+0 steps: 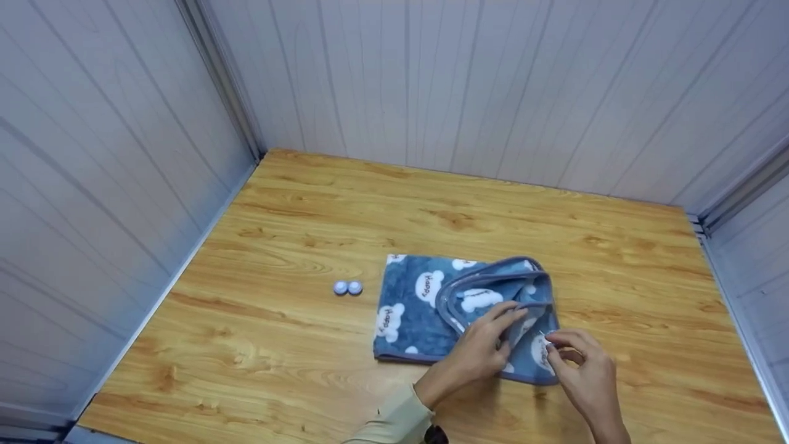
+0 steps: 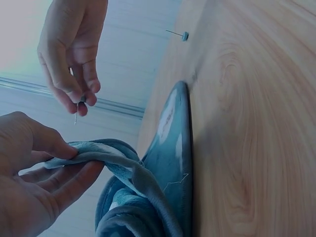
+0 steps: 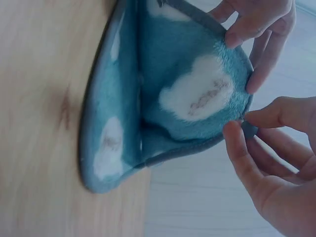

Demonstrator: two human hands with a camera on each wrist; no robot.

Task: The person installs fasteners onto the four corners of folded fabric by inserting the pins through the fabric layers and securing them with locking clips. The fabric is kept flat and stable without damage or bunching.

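Observation:
A blue fleece cloth with white "Happy" patches [image 1: 407,333] lies folded, its right part lifted into loops. My left hand [image 1: 478,351] pinches the raised bound edge of the cloth [image 2: 118,160] between thumb and fingers. Just right of it, my right hand [image 1: 585,370] holds a small pin [image 2: 76,117] by its dark head between thumb and fingertips. In the left wrist view the pin's shaft points down, above the cloth edge. In the right wrist view the dark head [image 3: 249,129] is between the right fingertips, beside the cloth's rim.
Two small round pale cases [image 1: 347,287] sit side by side on the wooden table [image 1: 259,345], left of the cloth. The left wrist view shows another pin with a round head [image 2: 185,36] on the table. Pale panels [image 1: 382,80] stand behind and at both sides.

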